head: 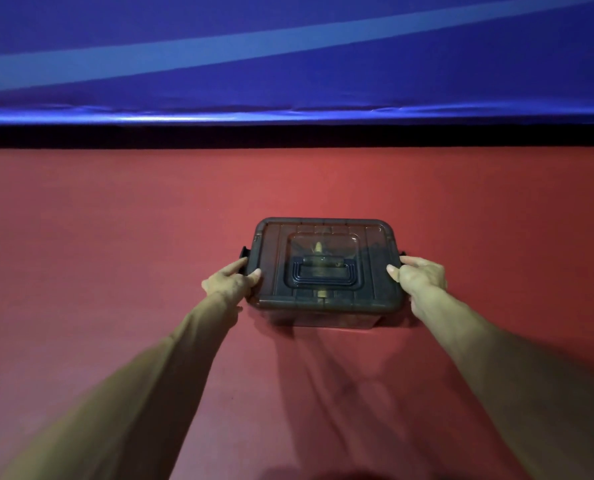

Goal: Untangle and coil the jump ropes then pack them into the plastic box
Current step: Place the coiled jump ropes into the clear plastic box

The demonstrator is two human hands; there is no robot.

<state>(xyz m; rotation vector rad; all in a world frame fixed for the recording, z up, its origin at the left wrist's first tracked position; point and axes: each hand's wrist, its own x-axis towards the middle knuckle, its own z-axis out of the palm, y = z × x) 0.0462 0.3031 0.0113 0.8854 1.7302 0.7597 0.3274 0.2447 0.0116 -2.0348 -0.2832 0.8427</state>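
On the lidded plastic box (326,271), the left hand (231,281) pinches its left latch (244,257); the right hand (421,277) grips its right edge. Packing seems finished, so next both latches need snapping shut.

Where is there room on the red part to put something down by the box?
Bare red surface lies left of the left hand, right of the right hand, and in the wide strip between the plastic box and the black band behind. Crowded: the box's two short sides, where the hands hold it; the front patch sits between both arms.
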